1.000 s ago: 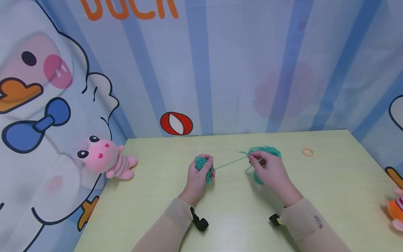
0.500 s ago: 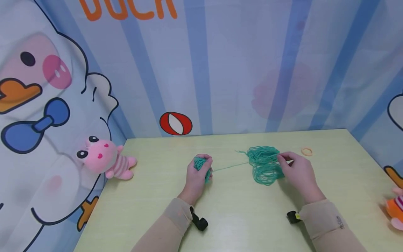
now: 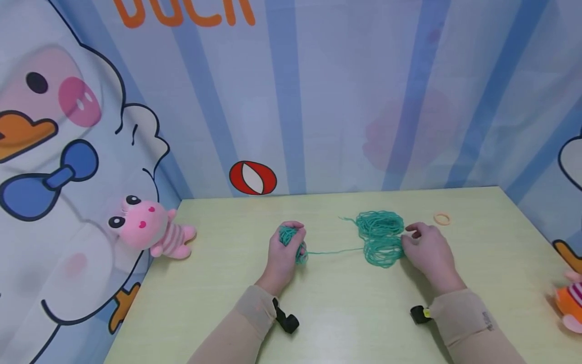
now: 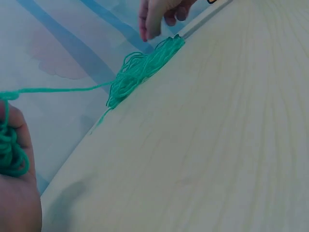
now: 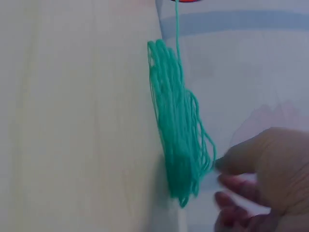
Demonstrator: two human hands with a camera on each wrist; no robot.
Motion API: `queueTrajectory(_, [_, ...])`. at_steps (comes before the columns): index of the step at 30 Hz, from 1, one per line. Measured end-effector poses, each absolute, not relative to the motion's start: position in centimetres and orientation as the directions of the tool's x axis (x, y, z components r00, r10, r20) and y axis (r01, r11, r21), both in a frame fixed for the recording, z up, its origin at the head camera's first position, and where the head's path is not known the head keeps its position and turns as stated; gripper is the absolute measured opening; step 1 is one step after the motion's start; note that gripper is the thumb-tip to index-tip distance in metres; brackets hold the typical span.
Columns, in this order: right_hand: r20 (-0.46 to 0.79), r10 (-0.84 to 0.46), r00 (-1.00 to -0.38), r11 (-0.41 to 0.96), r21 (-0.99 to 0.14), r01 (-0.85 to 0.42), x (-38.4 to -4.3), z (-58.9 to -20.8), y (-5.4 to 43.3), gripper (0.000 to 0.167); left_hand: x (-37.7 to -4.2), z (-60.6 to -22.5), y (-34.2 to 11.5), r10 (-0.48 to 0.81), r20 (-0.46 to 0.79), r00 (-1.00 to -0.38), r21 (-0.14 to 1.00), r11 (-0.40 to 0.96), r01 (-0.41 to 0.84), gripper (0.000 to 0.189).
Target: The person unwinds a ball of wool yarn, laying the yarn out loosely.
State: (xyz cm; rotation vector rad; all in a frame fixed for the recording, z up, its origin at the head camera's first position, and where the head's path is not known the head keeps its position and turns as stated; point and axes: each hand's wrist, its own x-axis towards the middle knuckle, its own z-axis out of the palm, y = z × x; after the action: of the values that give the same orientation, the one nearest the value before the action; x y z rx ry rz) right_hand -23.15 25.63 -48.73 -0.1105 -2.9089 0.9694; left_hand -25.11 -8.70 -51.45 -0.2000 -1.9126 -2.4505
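Note:
A small bundle of green yarn (image 3: 289, 235) sits in my left hand (image 3: 280, 258), its fingers and thumb curled round it. From this bundle one strand (image 3: 334, 252) runs right to a loose skein of green yarn (image 3: 382, 238) on the table, its loops spread flat in two lobes. My right hand (image 3: 429, 253) is at the skein's right edge, thumb and fingers loosely bent and apart. In the right wrist view the right fingertips (image 5: 222, 164) hover right beside an outer loop. The left wrist view shows the right hand (image 4: 161, 17) above the skein's far end.
A light orange ring (image 3: 442, 218) lies on the table (image 3: 345, 313) behind my right hand. A pink plush toy (image 3: 154, 227) lies at the left edge, and part of an orange toy (image 3: 570, 303) shows at the right. A printed backdrop (image 3: 336, 101) stands behind the table.
My right hand has moved right from the strand to the skein's right edge, and its pinch has loosened. The strand now hangs slacker and lower. My left hand has stayed nearly still.

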Motion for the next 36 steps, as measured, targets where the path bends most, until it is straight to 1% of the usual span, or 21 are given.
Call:
queueTrajectory(2, [0.131,0.035,-0.991,0.777,-0.627,-0.056,-22.9,-48.3,24.2,0.043,-25.2,-51.6,-8.7,0.062,0.115,-0.991,0.969,-0.227,0.098,0.017])
queueTrajectory(4, [0.208,-0.070,-0.976,0.742,-0.643,-0.190,-22.6,-48.0,22.4,0.041,-25.2,-51.7,-8.8,0.065,0.112,-0.992,0.976,-0.197,0.097,0.019])
queueTrajectory(7, [0.201,-0.249,-0.948,0.653,-0.688,-0.317,-22.1,-47.9,19.5,0.042,-25.3,-51.8,-8.8,0.067,0.105,-0.992,0.983,-0.157,0.094,0.022])
queueTrajectory(9, [0.152,-0.334,-0.930,0.608,-0.720,-0.335,-21.7,-48.0,17.5,0.045,-25.3,-51.8,-8.8,0.074,0.101,-0.992,0.984,-0.152,0.089,0.022])
queueTrajectory(11, [0.107,-0.382,-0.918,0.586,-0.740,-0.330,-21.6,-48.0,15.8,0.046,-25.3,-51.8,-8.8,0.080,0.102,-0.992,0.984,-0.156,0.089,0.022])
queueTrajectory(15, [0.076,-0.420,-0.904,0.588,-0.736,-0.335,-21.8,-48.3,13.3,0.045,-25.3,-51.7,-8.8,0.090,0.114,-0.989,0.982,-0.163,0.099,0.021])
queueTrajectory(19, [0.078,-0.430,-0.899,0.606,-0.713,-0.352,-22.1,-48.6,12.2,0.033,-25.2,-51.7,-8.8,0.094,0.120,-0.988,0.982,-0.160,0.104,0.021])
queueTrajectory(23, [0.086,-0.393,-0.916,0.617,-0.713,-0.331,-22.3,-48.4,12.6,0.024,-25.3,-51.6,-8.8,0.084,0.115,-0.990,0.983,-0.154,0.101,0.024])
queueTrajectory(26, [0.077,-0.326,-0.942,0.630,-0.725,-0.277,-22.4,-47.8,13.9,0.023,-25.2,-51.5,-8.8,0.074,0.106,-0.992,0.980,-0.176,0.092,0.026])
queueTrajectory(29, [0.098,-0.244,-0.965,0.634,-0.736,-0.235,-22.6,-47.0,16.0,0.025,-25.1,-51.4,-8.8,0.069,0.097,-0.993,0.974,-0.212,0.081,0.033])
queueTrajectory(33, [0.156,-0.134,-0.979,0.633,-0.746,-0.206,-23.0,-46.2,19.0,0.029,-25.2,-51.3,-8.8,0.072,0.095,-0.993,0.969,-0.235,0.076,0.041])
queueTrajectory(36, [0.176,-0.071,-0.982,0.657,-0.732,-0.179,-23.1,-46.0,20.9,0.034,-25.2,-51.4,-8.8,0.079,0.093,-0.993,0.969,-0.236,0.073,0.041])
